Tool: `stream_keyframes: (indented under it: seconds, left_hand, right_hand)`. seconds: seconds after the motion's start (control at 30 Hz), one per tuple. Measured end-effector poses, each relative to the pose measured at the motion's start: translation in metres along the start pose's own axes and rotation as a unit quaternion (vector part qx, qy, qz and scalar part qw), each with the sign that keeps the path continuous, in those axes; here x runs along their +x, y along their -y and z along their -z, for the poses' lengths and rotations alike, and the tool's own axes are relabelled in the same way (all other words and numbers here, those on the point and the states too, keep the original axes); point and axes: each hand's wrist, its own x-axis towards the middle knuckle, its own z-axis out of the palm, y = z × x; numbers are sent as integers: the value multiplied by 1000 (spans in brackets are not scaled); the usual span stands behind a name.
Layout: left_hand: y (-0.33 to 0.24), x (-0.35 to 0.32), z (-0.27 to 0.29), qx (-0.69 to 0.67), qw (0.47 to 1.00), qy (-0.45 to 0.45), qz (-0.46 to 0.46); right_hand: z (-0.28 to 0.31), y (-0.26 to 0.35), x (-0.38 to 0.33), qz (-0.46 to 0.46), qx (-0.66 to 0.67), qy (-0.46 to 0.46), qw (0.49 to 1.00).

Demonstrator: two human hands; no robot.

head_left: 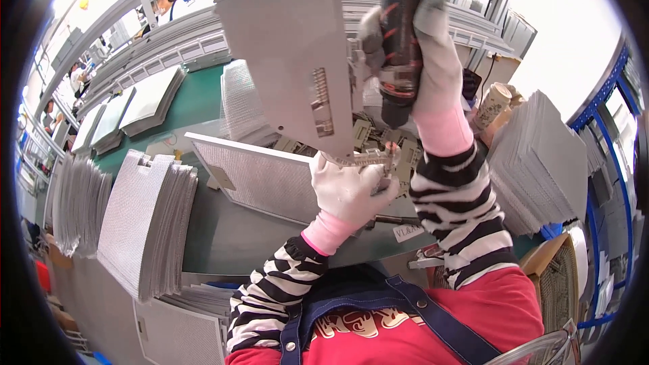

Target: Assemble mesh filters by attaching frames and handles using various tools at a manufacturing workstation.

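Head: right hand (436, 67) raised, gripping power screwdriver (401, 40).

Bright white light is flooding the room, and the far upper-left background is washing out into glare. The white wall (574, 20) at upper right is glowing almost without detail. The green tabletop (233, 240) is looking darker, while the large grey panel (287, 47) is showing a soft, fairly even tone. The power driver (400, 44) and the right hand (435, 61) are blurring slightly. Distant people (164, 7) are appearing small and soft. The fisheye lens is bending the blue rack (600, 88) near the rim, and black vignetting is swallowing the corners.
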Motion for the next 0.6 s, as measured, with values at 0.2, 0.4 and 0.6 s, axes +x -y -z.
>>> stream_keyframes:
  seconds: [0.2, 0.4, 0.6]
  left_hand:
    - [3, -6, -10, -38, 999, -31, 6]
    - [-4, -2, -6, -31, 999, -25, 14]
    - [-4, -1, 11, -8, 1000, -13, -10]
  right_hand:
    - [-6, 6, -10, 6, 98, -8, 995]
    - [19, -12, -5, 136, 20, -142, 980]
    - [44, -35, 1, 300, -33, -291, 908]
